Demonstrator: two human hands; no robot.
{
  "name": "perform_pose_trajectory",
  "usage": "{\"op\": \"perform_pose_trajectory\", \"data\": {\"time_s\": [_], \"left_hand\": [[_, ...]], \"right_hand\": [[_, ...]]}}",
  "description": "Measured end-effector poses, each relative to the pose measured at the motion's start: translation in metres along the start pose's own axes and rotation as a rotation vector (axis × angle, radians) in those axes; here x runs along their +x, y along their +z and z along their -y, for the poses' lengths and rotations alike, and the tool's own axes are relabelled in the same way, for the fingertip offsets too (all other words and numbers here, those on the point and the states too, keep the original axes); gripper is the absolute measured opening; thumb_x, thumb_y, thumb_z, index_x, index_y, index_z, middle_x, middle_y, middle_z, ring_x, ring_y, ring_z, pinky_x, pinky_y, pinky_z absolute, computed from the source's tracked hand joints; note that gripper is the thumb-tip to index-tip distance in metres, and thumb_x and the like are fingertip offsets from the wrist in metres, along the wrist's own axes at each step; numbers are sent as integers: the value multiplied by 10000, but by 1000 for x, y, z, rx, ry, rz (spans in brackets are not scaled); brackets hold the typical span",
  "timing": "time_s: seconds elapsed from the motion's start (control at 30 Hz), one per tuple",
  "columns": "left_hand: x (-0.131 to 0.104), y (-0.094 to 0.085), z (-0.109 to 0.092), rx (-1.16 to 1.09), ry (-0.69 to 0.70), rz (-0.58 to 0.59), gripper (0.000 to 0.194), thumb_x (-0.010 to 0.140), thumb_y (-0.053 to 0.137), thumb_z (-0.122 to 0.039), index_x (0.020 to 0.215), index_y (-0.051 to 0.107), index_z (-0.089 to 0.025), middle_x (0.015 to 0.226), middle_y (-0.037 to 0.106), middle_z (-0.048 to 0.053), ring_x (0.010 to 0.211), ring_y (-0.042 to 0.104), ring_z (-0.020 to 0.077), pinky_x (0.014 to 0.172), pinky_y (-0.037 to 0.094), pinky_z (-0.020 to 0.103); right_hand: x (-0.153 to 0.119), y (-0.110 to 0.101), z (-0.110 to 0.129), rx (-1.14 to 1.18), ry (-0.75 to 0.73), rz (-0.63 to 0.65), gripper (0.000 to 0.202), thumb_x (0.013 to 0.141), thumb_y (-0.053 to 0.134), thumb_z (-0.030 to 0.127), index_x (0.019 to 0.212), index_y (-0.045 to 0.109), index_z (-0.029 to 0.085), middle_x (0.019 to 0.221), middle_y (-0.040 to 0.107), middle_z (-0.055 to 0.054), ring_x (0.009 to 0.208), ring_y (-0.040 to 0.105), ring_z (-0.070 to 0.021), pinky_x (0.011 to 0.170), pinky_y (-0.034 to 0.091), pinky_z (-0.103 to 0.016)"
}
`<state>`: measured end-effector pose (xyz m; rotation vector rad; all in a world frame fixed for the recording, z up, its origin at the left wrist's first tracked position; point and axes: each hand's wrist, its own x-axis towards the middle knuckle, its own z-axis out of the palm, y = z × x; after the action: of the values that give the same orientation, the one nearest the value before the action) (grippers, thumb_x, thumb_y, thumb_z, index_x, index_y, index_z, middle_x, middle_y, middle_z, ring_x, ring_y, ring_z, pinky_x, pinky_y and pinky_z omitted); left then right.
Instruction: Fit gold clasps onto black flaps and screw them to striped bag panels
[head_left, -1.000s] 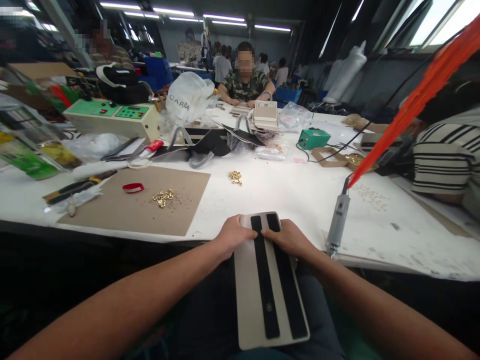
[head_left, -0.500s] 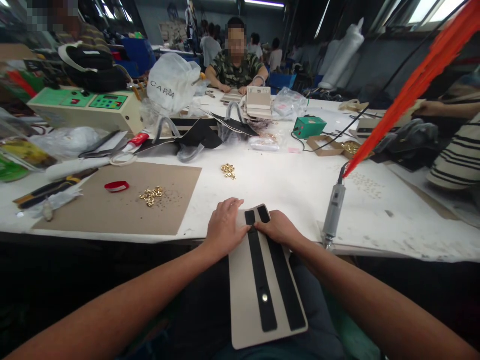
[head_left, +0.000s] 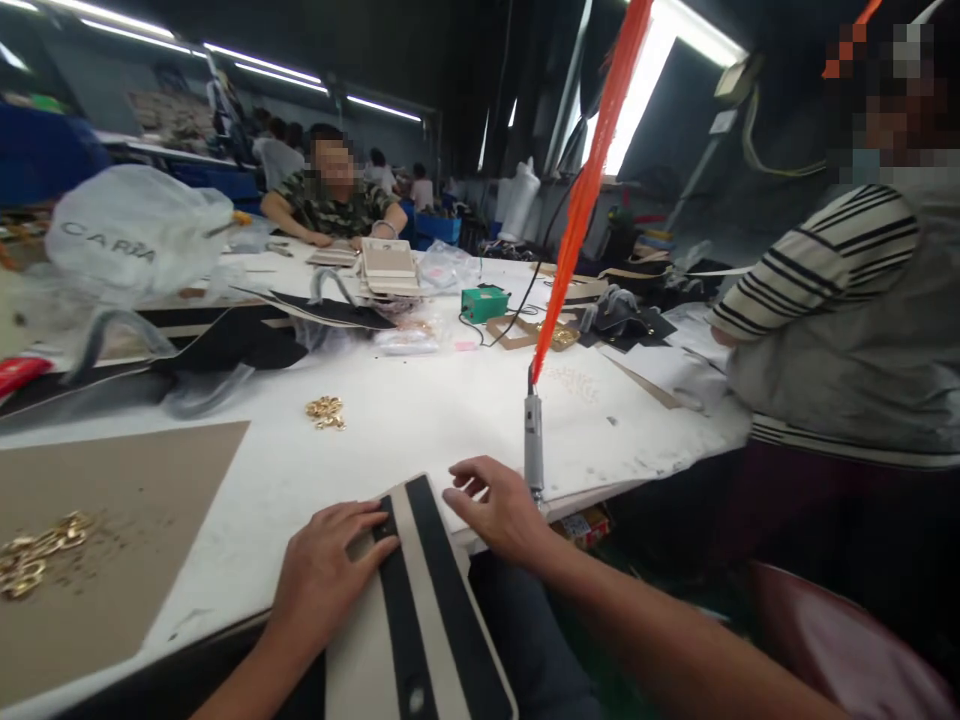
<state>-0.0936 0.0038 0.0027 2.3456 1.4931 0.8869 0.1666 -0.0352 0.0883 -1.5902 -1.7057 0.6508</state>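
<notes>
My left hand (head_left: 319, 575) lies on a beige bag panel (head_left: 360, 670) with two black straps (head_left: 409, 600), its thumb and fingertips pressing at the top end of the left strap. The panel slopes from the table edge over my lap; a round metal stud (head_left: 415, 699) shows low on that strap. My right hand (head_left: 495, 505) is raised off the panel at its upper right, fingers loosely bent and apart, with nothing visible in them. Close beside it hangs a grey electric screwdriver (head_left: 533, 445), its tip near the table edge.
Gold metal fittings (head_left: 326, 411) lie in a small heap on the white table (head_left: 420, 420); more sit on brown board (head_left: 150, 500) at left. An orange cord (head_left: 577, 220) rises from the screwdriver. A green box (head_left: 484, 303) stands behind. One person (head_left: 817, 300) stands right, another sits opposite.
My right hand has left the strap and moved right toward the screwdriver. My left hand has stayed on the panel. The view has swung right, bringing the standing person into sight.
</notes>
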Motion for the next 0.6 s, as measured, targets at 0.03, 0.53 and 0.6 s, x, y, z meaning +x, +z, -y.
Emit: {"op": "perform_pose_trajectory", "data": {"time_s": [0.03, 0.53, 0.6], "left_hand": [[1, 1, 4, 10, 5, 1, 342, 854, 712, -573, 1017, 833, -297, 1194, 799, 46, 1177, 688, 340, 1062, 524, 518], [-3, 25, 54, 86, 87, -58, 411, 806, 697, -719, 1013, 827, -389, 1205, 803, -10, 1112, 735, 335, 988, 619, 487], [-7, 28, 62, 107, 86, -45, 379, 815, 707, -691, 1030, 820, -401, 1226, 794, -18, 1140, 726, 342, 1009, 613, 512]], "right_hand": [[-4, -16, -12, 19, 12, -65, 242, 953, 659, 393, 1093, 728, 207, 978, 772, -55, 823, 718, -200, 780, 570, -303], [97, -212, -265, -328, 562, -402, 293, 998, 637, 317, 1234, 705, 157, 913, 744, -39, 762, 691, -168, 824, 557, -336], [110, -217, -278, -372, 576, -381, 304, 1018, 657, 372, 1235, 692, 162, 1022, 740, -52, 834, 695, -181, 877, 564, -386]]}}
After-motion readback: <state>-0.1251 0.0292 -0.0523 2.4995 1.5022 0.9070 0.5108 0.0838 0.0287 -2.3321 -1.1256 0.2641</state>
